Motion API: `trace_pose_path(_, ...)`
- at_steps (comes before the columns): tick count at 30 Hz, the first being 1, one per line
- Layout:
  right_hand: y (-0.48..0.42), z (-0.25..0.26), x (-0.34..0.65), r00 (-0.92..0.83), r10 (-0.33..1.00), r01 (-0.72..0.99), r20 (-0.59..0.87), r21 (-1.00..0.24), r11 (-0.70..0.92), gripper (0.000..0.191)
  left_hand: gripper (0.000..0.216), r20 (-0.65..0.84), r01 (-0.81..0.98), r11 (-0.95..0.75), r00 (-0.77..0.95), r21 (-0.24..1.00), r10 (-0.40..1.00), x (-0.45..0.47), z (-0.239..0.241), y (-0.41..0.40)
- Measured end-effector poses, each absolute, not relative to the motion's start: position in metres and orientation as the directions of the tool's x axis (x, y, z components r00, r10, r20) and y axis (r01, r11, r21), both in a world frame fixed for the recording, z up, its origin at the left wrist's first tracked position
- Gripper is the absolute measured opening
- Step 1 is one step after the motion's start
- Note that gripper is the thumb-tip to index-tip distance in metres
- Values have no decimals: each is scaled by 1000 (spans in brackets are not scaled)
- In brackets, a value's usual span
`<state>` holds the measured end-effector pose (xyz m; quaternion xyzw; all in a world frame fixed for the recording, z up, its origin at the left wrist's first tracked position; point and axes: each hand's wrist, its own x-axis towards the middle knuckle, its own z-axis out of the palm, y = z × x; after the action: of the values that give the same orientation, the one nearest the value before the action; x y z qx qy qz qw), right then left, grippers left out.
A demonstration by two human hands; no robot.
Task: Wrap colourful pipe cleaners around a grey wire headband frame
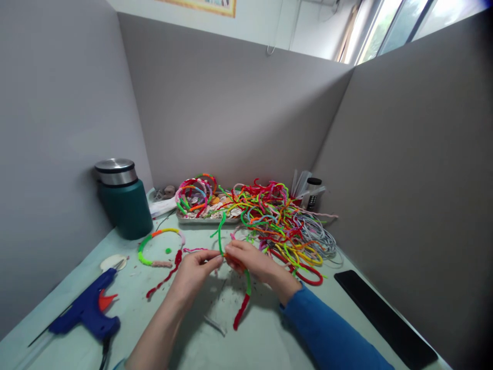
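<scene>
Both hands meet over the middle of the table. My left hand (pixel 196 270) is closed, thumb and forefinger pinching near the base of a green pipe cleaner (pixel 221 234) that stands up between the hands. My right hand (pixel 250 261) is closed round a cord wrapped in coloured fuzzy pipe cleaner (pixel 241 311); its green and red end hangs below the palm, and orange shows at the fingers. Fingers partly hide where the green piece meets the cord. Left of the hands lie an open multicoloured ring (pixel 162 230) and a red twisted pipe cleaner (pixel 165 277).
A blue glue gun (pixel 87 306) lies at front left, with a teal flask (pixel 125 205) behind. At the back stand a metal tray (pixel 208 221) bearing rings and a heap of pipe cleaners (pixel 273 210). A black flat bar (pixel 385 318) lies right. Grey partitions (pixel 231 103) enclose the table.
</scene>
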<state>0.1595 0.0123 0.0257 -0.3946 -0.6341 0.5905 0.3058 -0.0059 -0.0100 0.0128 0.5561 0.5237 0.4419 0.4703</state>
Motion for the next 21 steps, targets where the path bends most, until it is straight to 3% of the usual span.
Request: trace_pose_path(21,11,29,160,-513,852,152,-101,-988,-25,23,25,4,167,-11,38,986,999,-6,14,-12)
